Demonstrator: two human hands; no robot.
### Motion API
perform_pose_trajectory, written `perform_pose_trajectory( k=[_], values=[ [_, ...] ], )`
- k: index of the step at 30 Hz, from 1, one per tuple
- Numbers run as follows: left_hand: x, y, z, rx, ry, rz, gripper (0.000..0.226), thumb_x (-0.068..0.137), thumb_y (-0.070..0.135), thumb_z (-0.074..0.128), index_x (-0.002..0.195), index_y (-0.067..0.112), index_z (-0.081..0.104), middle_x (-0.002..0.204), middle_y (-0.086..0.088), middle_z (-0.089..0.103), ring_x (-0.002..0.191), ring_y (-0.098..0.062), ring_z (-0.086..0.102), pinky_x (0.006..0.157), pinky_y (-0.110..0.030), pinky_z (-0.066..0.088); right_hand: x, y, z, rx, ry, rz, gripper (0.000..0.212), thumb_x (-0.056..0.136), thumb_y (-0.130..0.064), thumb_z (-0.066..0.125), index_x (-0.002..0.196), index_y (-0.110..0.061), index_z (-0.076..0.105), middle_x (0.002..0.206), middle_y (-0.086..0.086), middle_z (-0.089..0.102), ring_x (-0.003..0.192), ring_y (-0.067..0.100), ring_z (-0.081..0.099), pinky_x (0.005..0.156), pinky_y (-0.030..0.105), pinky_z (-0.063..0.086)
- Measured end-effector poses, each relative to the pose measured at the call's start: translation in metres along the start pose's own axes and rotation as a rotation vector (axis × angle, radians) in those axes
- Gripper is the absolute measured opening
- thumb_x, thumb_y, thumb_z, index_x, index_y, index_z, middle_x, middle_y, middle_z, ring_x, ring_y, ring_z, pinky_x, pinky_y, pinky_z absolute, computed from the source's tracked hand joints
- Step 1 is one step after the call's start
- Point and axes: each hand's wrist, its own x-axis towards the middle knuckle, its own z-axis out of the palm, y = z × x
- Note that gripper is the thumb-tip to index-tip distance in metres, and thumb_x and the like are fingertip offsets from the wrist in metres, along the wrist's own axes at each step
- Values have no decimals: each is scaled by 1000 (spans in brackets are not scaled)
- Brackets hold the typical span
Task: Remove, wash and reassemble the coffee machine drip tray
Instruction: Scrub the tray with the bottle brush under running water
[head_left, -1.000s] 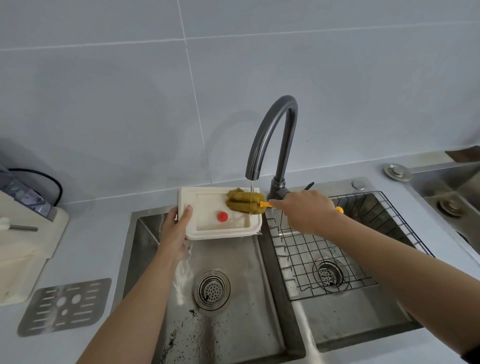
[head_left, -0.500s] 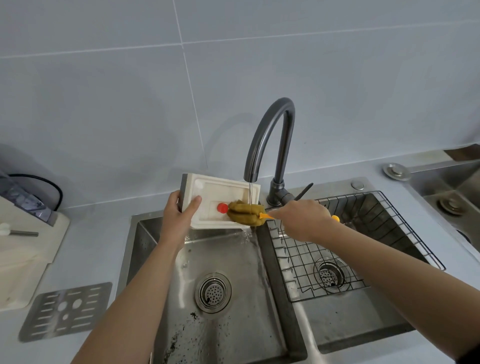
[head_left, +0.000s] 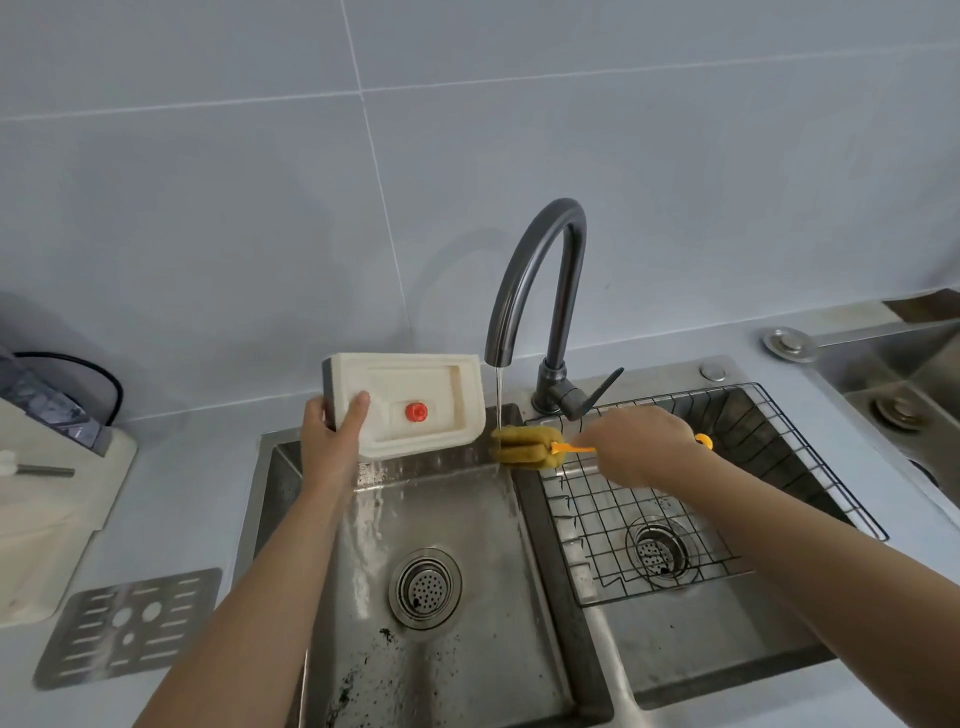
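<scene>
My left hand (head_left: 332, 441) grips the left end of the cream drip tray (head_left: 415, 384), held tilted up over the back of the left sink basin (head_left: 441, 649); a red float (head_left: 416, 411) shows in its inside. My right hand (head_left: 639, 451) holds the orange handle of a sponge brush (head_left: 524, 446), whose yellow-green head sits under the thin water stream from the dark tap (head_left: 540, 280), just right of the tray and apart from it. The metal drip grate (head_left: 130, 626) lies flat on the counter at lower left.
The coffee machine (head_left: 47, 499) stands at the left edge with a black cable behind it. A wire rack (head_left: 675, 519) fills the right basin. Dark grounds speckle the left basin floor near its drain (head_left: 425, 588). Another sink (head_left: 904, 384) is at far right.
The brush has come off the tray and moved right, under the running water. My left hand has tilted the tray up and shifted it left, away from the stream.
</scene>
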Motion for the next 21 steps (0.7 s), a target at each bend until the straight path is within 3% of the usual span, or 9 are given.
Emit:
perform_pose_trajectory(
  k=[2, 5, 6, 9, 11, 16, 19, 21],
  values=[
    [0, -4, -2, -95, 9, -112, 40, 86, 32, 59, 119, 14, 46, 117, -9, 58, 106, -28, 59, 88, -44, 52, -2, 8, 4, 84, 9, 35, 36, 88, -10, 36, 110, -29, 57, 95, 0, 56, 101, 27, 60, 70, 32, 42],
    [-3, -7, -3, -244, -19, -251, 40, 88, 34, 56, 120, 11, 48, 107, -7, 60, 83, -20, 61, 50, -22, 51, -8, 23, 10, 256, 5, 90, 42, 91, -12, 37, 118, -38, 56, 91, -2, 57, 84, 19, 57, 67, 28, 41],
    [-4, -7, -3, -290, -37, -295, 37, 88, 34, 56, 118, 12, 50, 103, -6, 62, 79, -18, 61, 46, -20, 50, -10, 29, 14, 311, 5, 106, 40, 92, -14, 38, 118, -38, 57, 85, -3, 58, 74, 17, 55, 62, 26, 41],
    [-6, -10, 0, -353, -92, -411, 36, 86, 33, 59, 115, 12, 56, 104, -7, 66, 84, -19, 64, 75, -34, 53, -12, 48, 34, 473, -8, 154, 36, 92, -13, 42, 115, -34, 60, 69, -2, 57, 55, 12, 48, 52, 22, 41],
    [-7, -12, 3, -357, -121, -466, 33, 84, 32, 62, 108, 11, 59, 98, -7, 68, 84, -21, 63, 83, -37, 49, -12, 58, 50, 586, -16, 199, 41, 92, -11, 45, 124, -32, 57, 62, -2, 55, 50, 10, 45, 50, 20, 41],
    [-14, -14, 15, -375, -148, -518, 16, 88, 30, 58, 87, 14, 60, 59, 0, 72, 79, -20, 64, 63, -33, 56, -15, 68, 87, 768, -12, 299, 43, 91, -8, 48, 131, -23, 51, 60, -3, 51, 45, 6, 39, 41, 12, 34],
    [-19, -13, 21, -389, -143, -520, 15, 88, 29, 57, 85, 15, 59, 54, 2, 71, 78, -19, 62, 48, -27, 56, -9, 65, 108, 862, -11, 370, 42, 92, -7, 48, 132, -17, 50, 65, -1, 52, 47, 7, 39, 42, 12, 34],
    [-22, -11, 24, -381, -147, -515, 15, 89, 29, 56, 84, 15, 58, 54, 2, 71, 76, -18, 61, 45, -25, 55, -3, 59, 121, 908, 3, 408, 42, 91, -8, 48, 132, -16, 50, 71, 1, 55, 47, 7, 39, 42, 13, 34]
  ],
)
